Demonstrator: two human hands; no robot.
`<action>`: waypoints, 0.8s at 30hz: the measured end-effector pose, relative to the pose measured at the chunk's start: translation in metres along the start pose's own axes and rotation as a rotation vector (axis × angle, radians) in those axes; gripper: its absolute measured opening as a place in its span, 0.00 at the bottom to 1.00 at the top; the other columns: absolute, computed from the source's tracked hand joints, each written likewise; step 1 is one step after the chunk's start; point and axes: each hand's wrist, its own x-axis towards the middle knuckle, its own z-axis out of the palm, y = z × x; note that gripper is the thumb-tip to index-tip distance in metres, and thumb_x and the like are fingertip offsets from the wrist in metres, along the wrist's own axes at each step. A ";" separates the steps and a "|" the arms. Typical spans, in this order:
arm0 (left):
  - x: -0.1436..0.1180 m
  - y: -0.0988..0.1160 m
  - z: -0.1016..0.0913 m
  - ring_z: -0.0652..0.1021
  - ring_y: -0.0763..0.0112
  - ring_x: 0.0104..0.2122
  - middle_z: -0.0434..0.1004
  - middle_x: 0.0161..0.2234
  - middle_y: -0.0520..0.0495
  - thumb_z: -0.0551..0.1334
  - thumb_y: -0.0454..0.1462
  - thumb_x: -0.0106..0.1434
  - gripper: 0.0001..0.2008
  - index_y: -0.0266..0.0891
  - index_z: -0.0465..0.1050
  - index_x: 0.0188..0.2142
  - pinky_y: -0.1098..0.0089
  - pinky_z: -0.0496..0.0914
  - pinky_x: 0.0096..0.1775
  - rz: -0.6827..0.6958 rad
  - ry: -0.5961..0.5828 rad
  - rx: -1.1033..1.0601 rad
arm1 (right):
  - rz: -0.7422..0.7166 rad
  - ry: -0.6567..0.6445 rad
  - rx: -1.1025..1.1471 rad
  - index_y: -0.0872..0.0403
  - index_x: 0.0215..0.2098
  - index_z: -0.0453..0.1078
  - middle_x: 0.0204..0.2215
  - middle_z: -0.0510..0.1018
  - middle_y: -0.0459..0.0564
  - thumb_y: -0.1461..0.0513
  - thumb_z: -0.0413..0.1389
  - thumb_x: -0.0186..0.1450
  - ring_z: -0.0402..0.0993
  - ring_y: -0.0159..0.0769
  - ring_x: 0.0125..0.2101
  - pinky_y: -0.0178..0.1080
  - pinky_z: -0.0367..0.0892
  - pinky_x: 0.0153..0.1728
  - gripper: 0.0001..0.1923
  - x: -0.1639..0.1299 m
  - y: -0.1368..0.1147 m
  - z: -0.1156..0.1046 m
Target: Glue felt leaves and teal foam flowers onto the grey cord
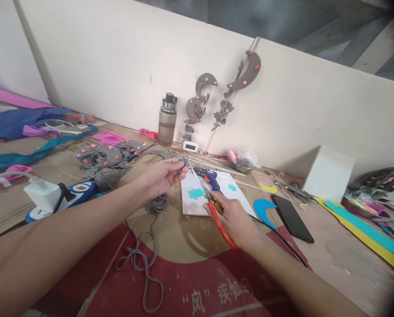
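Note:
My left hand (165,176) pinches a small grey piece (184,161), which looks like felt or yarn; its exact shape is too small to tell. In my right hand (233,215) is a pair of scissors (220,226) with red handles, the blades pointing up toward that grey piece. Below the blades lies a white board (192,207) with turquoise flower-like cutouts (196,193). A blue glue gun (213,181) rests on the board, partly hidden by the scissors. Under my left wrist sits a ball of grey yarn (158,204), its loose strand (147,259) trailing toward me.
Grey crescents with pink and orange dots (101,156) lie at left, near a power strip (81,190). A water bottle (167,119) and small digital clock (190,146) stand by the wall. Rightward are a blue crescent (264,212), a phone (292,219) and a white block (330,174).

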 end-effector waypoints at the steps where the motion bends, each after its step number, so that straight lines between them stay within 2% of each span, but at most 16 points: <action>1: -0.001 0.001 0.000 0.74 0.78 0.22 0.74 0.24 0.46 0.57 0.25 0.59 0.06 0.32 0.68 0.27 0.78 0.72 0.27 -0.001 -0.003 0.011 | -0.010 -0.006 0.020 0.52 0.46 0.68 0.27 0.76 0.49 0.51 0.46 0.66 0.67 0.33 0.27 0.34 0.60 0.30 0.18 0.000 0.000 -0.001; 8: 0.006 0.013 -0.010 0.73 0.78 0.21 0.72 0.22 0.47 0.59 0.25 0.58 0.05 0.31 0.70 0.26 0.78 0.72 0.26 -0.029 -0.041 0.046 | -0.021 -0.050 0.156 0.53 0.40 0.69 0.21 0.68 0.43 0.49 0.46 0.66 0.59 0.28 0.21 0.33 0.57 0.24 0.19 0.002 0.006 -0.003; 12: 0.013 0.017 -0.020 0.75 0.77 0.24 0.73 0.24 0.47 0.63 0.26 0.55 0.04 0.32 0.70 0.27 0.78 0.71 0.27 0.053 -0.053 0.106 | 0.015 -0.020 0.232 0.53 0.42 0.68 0.16 0.60 0.39 0.48 0.46 0.66 0.55 0.27 0.17 0.32 0.52 0.20 0.20 0.003 0.008 -0.003; 16: 0.014 0.015 -0.021 0.74 0.78 0.23 0.71 0.24 0.50 0.66 0.27 0.52 0.07 0.34 0.68 0.26 0.79 0.68 0.24 0.140 -0.068 0.163 | -0.023 0.074 0.166 0.52 0.48 0.65 0.21 0.66 0.40 0.50 0.47 0.66 0.58 0.28 0.20 0.32 0.57 0.24 0.19 0.004 0.006 -0.005; 19: 0.012 0.014 -0.019 0.72 0.79 0.22 0.70 0.24 0.51 0.67 0.27 0.50 0.07 0.34 0.69 0.27 0.79 0.67 0.24 0.168 -0.067 0.169 | -0.083 0.116 0.060 0.53 0.52 0.62 0.33 0.74 0.48 0.52 0.47 0.66 0.68 0.33 0.28 0.35 0.63 0.33 0.20 0.004 0.006 -0.005; 21: 0.010 0.014 -0.016 0.71 0.80 0.22 0.69 0.24 0.51 0.67 0.27 0.50 0.07 0.33 0.69 0.27 0.78 0.66 0.24 0.166 -0.088 0.162 | -0.111 0.144 -0.008 0.55 0.54 0.61 0.40 0.75 0.54 0.54 0.48 0.65 0.71 0.36 0.34 0.37 0.64 0.38 0.22 0.004 0.009 -0.003; 24: 0.007 0.014 -0.014 0.70 0.80 0.21 0.69 0.23 0.51 0.66 0.28 0.50 0.06 0.33 0.69 0.27 0.78 0.65 0.24 0.166 -0.121 0.171 | -0.065 0.147 -0.096 0.55 0.55 0.60 0.36 0.76 0.54 0.55 0.48 0.65 0.72 0.38 0.33 0.38 0.64 0.36 0.23 0.005 0.012 -0.003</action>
